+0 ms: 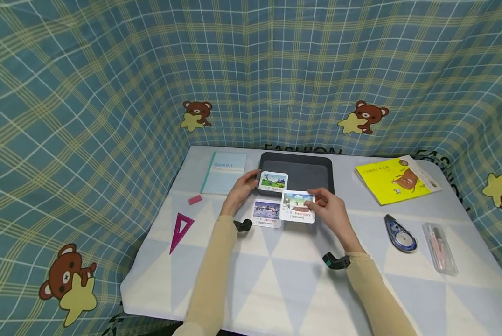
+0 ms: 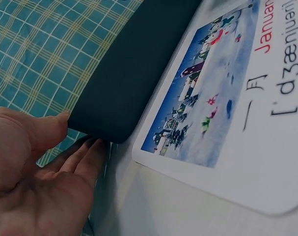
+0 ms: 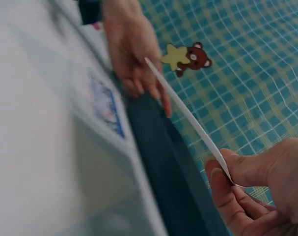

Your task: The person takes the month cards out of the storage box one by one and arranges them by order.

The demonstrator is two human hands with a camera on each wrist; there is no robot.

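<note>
My right hand (image 1: 330,210) pinches the right edge of a picture card marked February (image 1: 298,206) between thumb and fingers. The right wrist view shows this card (image 3: 188,115) edge-on, lifted above the table. My left hand (image 1: 241,190) holds the left front corner of a dark shallow tray (image 1: 327,179); in the left wrist view the thumb is at its rim and the fingers are against its lower corner. A March card (image 1: 273,181) is at the tray's front left corner. On the table before the tray lies a January card (image 1: 265,213), partly overlapped by the February card.
A Gambit notebook (image 1: 223,175), a pink eraser (image 1: 195,199) and a magenta set square (image 1: 180,231) lie on the left. Right of the tray are a yellow book (image 1: 395,182), a blue correction tape (image 1: 400,234) and a clear case (image 1: 440,247). Checked cloth hangs behind the table.
</note>
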